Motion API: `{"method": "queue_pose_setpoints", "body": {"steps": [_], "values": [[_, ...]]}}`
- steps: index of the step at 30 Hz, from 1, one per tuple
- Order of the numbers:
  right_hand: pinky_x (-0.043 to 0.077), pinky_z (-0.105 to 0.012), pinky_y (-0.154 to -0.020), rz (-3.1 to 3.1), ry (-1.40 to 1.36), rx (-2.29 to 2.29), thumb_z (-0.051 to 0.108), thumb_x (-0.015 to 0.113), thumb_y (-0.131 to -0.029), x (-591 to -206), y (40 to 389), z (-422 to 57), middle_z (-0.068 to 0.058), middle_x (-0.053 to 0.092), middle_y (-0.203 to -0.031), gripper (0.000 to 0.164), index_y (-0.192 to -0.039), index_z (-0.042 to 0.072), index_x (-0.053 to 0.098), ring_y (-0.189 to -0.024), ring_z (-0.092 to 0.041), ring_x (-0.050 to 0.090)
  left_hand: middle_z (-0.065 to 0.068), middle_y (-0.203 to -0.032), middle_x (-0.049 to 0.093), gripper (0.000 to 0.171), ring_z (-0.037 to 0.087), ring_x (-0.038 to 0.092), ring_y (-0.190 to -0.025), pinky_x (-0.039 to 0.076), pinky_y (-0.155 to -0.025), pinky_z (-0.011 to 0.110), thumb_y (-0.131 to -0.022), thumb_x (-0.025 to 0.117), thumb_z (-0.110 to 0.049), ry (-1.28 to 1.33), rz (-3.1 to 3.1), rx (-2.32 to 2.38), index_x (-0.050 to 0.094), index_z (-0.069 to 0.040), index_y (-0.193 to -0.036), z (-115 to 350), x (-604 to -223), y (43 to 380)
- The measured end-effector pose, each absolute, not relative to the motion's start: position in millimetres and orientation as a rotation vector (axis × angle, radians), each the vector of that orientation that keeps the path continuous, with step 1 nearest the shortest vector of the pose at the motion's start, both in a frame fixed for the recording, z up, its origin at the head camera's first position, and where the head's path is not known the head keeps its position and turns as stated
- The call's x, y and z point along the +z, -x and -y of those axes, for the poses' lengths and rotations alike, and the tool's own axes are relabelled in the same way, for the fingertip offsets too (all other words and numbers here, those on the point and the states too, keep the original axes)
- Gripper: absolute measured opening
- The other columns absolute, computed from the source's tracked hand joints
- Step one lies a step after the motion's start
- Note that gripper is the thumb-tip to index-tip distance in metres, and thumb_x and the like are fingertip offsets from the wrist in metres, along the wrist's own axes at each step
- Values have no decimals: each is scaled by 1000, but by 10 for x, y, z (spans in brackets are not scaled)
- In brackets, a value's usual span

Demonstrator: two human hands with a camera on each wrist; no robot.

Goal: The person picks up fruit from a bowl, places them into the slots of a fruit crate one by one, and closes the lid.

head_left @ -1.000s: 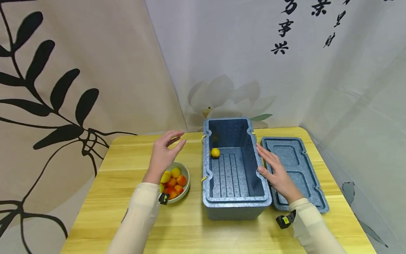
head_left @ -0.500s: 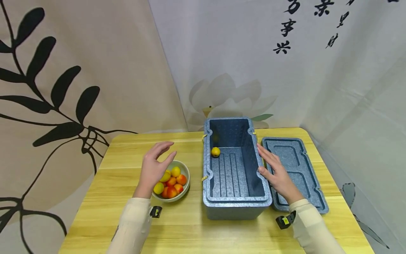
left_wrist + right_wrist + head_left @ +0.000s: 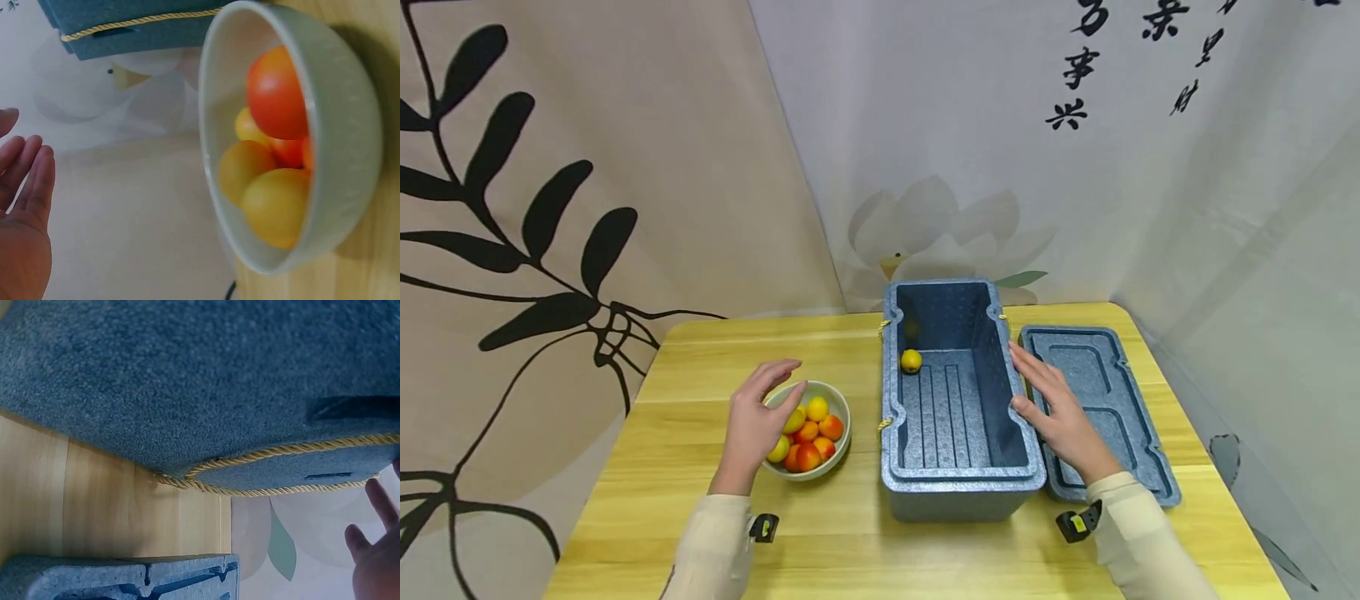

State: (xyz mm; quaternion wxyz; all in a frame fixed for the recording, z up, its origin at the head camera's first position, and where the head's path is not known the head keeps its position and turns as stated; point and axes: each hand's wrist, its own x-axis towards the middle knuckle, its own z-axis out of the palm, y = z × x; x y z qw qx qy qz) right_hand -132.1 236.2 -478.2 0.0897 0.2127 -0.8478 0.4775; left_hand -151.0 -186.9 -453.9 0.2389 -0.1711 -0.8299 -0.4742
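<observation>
From the head camera's side, I see the person's left hand (image 3: 758,421) over the near-left edge of a pale ceramic bowl (image 3: 847,425), thumb and fingers bowed apart with a moderate gap of plain air between them. Just right of that hand, the bowl holds a cluster of round fruits (image 3: 807,457), some yellow, some orange-red. The right hand (image 3: 1060,417) lies with its fingers fairly straight along the right rim of a lidless blue-grey foam box (image 3: 962,479), thumb spread from them. Between the two hands, inside this box, one yellow fruit (image 3: 911,361) sits by the left wall, and to the right hand's right a matching lid (image 3: 1090,392) lies on the wooden table (image 3: 662,475). Beyond both hands hangs a cloth backdrop (image 3: 955,108) with a printed lotus. In the left wrist view, the hand's fingers are loosely extended, well apart from the tilted-looking bowl with its fruits. In the right wrist view, a twisted golden rope (image 3: 281,451) runs along the box's side towards the right hand's fingers, which the edge cuts off, so their contact is unclear there.
</observation>
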Motion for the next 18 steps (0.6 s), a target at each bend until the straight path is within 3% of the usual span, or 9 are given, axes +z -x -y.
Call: {"method": "queue_pose_setpoints", "body": {"steps": [6,18], "values": [[21,-68,-105,2516,-636,1405,12,60,-99,-4798,1328,-2361,3,25,-160,62,-154,17,34,-140,-29,24,12,-109,67,30,23,63,-98,51,-90,22,-80,77,8,437,2267,-1300,71,0,-108,1959,-4711,1481],[21,-70,-104,2522,-641,1390,12,60,-98,-4797,1333,-2352,3,25,-159,62,-154,17,33,-139,-29,24,18,-107,66,31,30,64,-98,53,-89,36,-79,76,13,378,2269,-1338,70,4,-107,1960,-4911,1431]]}}
